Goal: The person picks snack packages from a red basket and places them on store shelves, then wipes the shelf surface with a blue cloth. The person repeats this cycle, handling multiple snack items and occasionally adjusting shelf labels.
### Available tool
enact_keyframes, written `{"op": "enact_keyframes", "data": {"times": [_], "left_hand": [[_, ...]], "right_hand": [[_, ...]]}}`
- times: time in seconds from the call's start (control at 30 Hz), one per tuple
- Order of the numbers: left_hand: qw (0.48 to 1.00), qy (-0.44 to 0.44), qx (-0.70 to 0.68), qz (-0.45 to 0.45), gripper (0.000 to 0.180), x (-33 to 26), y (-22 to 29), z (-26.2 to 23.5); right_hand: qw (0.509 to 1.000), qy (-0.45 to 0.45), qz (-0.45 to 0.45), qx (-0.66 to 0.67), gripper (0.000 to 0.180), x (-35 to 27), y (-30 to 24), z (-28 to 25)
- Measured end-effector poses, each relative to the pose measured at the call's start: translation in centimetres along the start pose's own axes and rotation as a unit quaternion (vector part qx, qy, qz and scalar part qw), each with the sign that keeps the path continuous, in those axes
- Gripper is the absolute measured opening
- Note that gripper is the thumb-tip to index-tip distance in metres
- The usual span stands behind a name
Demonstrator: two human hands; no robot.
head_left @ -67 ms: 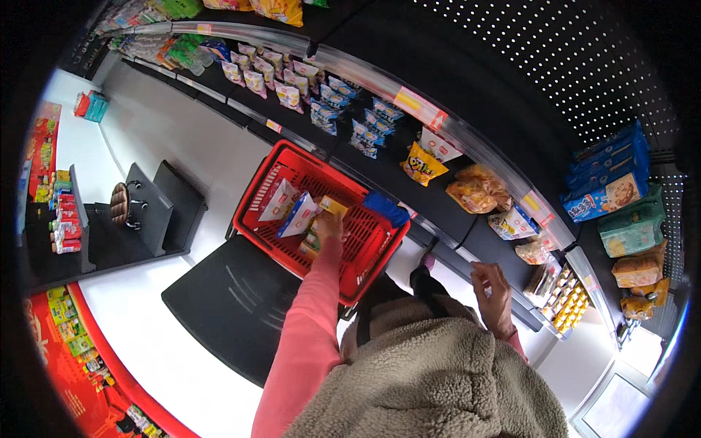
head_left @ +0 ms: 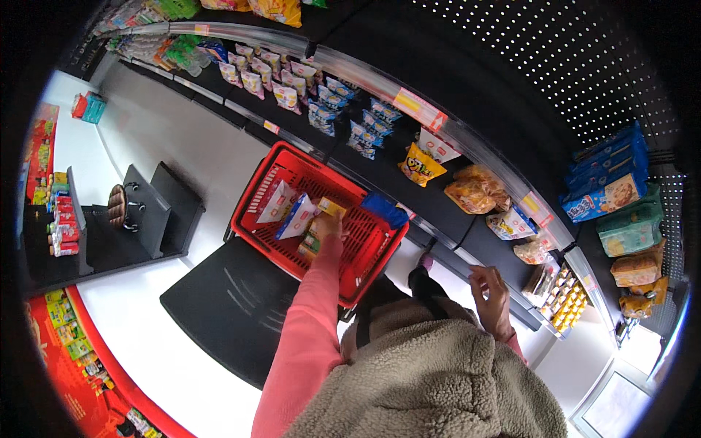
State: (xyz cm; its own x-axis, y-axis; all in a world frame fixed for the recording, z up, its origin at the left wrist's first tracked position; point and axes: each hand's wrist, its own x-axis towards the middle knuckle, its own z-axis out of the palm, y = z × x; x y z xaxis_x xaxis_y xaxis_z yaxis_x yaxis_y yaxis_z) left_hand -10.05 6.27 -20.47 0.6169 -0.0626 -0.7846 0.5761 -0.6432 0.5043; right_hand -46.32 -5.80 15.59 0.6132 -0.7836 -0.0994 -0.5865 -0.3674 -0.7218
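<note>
Looking into the red basket (head_left: 255,247), we cannot tell if our left hand (head_left: 331,225) pinches the yellow box (head_left: 331,206) at its fingertips; a sideways knock could topple the blue-and-white packet (head_left: 296,217) left of the grip.

Bold dark characters marked a yellow snack bag (head_left: 422,165) on the shelf (head_left: 394,191), and pale lettering fronted a blue biscuit box (head_left: 600,200). Print on white packs (head_left: 295,216) inside the red basket (head_left: 349,191) was too small to read.
</note>
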Motion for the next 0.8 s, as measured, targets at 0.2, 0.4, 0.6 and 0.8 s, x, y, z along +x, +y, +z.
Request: {"op": "enact_keyframes", "data": {"times": [0.2, 0.4, 0.6, 0.8], "left_hand": [[0.988, -0.127, -0.048, -0.067, 0.068, 5.5, 0.2, 2.5], [0.948, -0.199, 0.246, 0.028, 0.060, 10.3, -2.3, 2.2], [0.906, -0.069, 0.382, 0.171, 0.063, 9.2, -3.3, -0.8], [0.916, 0.036, 0.274, 0.292, 0.051, -6.9, 1.9, -10.8]], "right_hand": [[0.999, -0.001, 0.043, -0.009, 0.023, -1.8, -0.7, 0.8], [0.998, -0.009, 0.059, -0.034, 0.024, -3.0, -1.4, 0.8], [0.999, -0.012, 0.017, -0.040, 0.024, -2.8, -1.1, 0.5], [0.999, -0.041, -0.015, -0.012, 0.019, 0.2, -0.5, 0.4]]}}
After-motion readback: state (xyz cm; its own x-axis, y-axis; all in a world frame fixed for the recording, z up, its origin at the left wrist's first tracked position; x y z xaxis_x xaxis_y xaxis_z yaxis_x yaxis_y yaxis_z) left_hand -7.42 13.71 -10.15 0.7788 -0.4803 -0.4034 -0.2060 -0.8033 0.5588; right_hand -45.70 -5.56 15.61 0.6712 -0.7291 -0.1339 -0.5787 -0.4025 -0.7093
